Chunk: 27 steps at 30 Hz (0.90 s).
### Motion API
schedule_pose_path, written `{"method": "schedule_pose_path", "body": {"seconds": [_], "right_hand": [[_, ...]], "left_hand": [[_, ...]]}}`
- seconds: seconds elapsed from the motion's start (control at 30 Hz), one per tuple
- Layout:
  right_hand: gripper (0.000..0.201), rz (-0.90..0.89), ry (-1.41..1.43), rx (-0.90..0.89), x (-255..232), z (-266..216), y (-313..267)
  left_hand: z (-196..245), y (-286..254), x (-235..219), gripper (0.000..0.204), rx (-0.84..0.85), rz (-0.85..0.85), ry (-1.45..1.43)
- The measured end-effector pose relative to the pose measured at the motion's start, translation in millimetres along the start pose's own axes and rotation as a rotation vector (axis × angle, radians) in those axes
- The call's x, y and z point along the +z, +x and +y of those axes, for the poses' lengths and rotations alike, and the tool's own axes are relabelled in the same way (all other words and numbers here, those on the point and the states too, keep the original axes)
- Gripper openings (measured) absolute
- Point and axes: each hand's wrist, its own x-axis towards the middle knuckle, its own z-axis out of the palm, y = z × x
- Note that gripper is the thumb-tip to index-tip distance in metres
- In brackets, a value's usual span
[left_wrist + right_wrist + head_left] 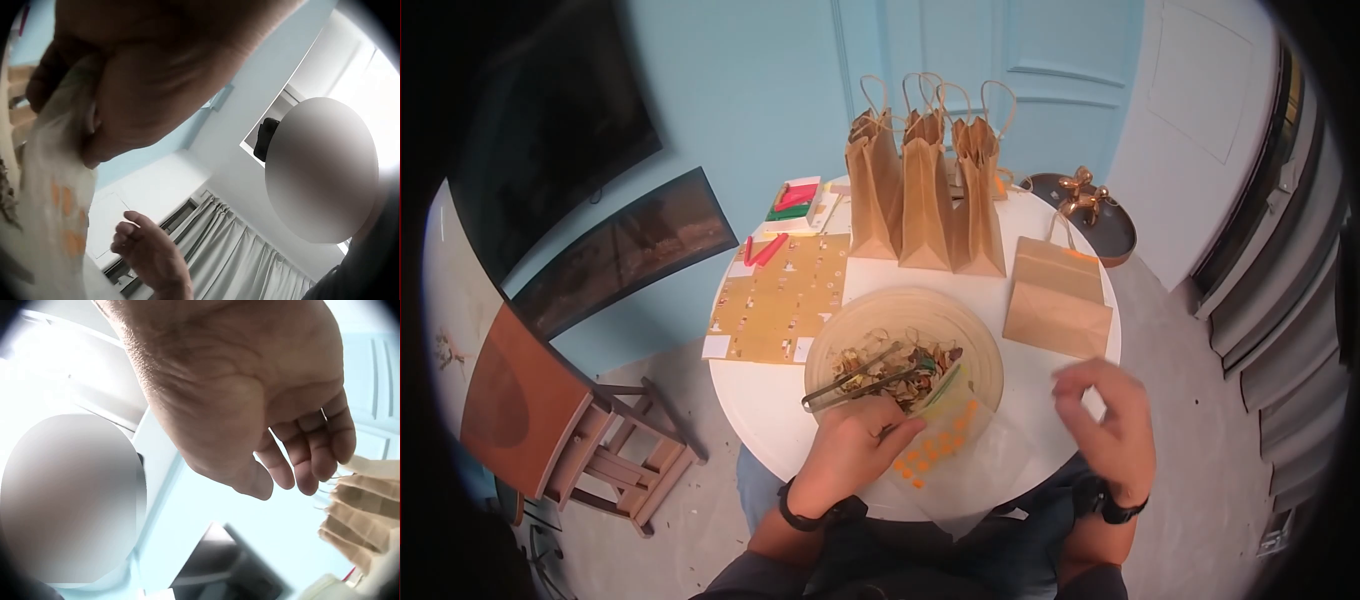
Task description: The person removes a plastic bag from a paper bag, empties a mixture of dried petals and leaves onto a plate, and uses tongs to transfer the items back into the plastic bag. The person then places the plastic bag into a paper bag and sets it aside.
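Note:
My left hand (850, 450) pinches a translucent pouch with orange printing (940, 450) between thumb and fingers. The pouch hangs down from that hand in the left wrist view, and in the head view it overlaps the front of a round tray (985, 340). Dried, leaf-like brown and green pieces (875, 358) are heaped in the tray, with metal tongs (852, 386) lying across them. My right hand (1115, 425) is raised over the table's right side, fingers loosely bent and nothing in them. A lying kraft paper bag (1055, 300) is just beyond it.
Several upright kraft bags (925, 205) with twisted handles stand at the back of the round white table (750, 410). A sticker sheet (785, 290) and a box of red and green strips (795, 205) are at the left. Off to the left stands a wooden stool (615, 450).

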Motion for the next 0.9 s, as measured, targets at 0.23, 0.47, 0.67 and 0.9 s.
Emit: {"method": "schedule_pose_path", "body": {"seconds": [0.23, 0.47, 0.67, 0.9], "right_hand": [[0.026, -0.269, -0.091, -0.198, 63.7, -21.1, -1.3], [0.022, -0.381, -0.155, -0.292, 49.9, -19.2, -6.8], [0.032, -0.543, -0.163, -0.350, 43.6, -23.4, -6.9], [0.040, -0.476, -0.116, -0.397, 36.6, -16.2, -11.2]], "left_hand": [[19.2, -9.4, 10.9, 0.031, 0.214, -0.078, -0.011], [27.7, -15.9, 1.3, 0.027, -0.007, -0.343, -0.188], [9.8, -8.2, -11.4, 0.014, -0.188, -0.577, -0.375], [8.1, -7.8, -1.1, 0.020, -0.161, -0.541, -0.433]]}}
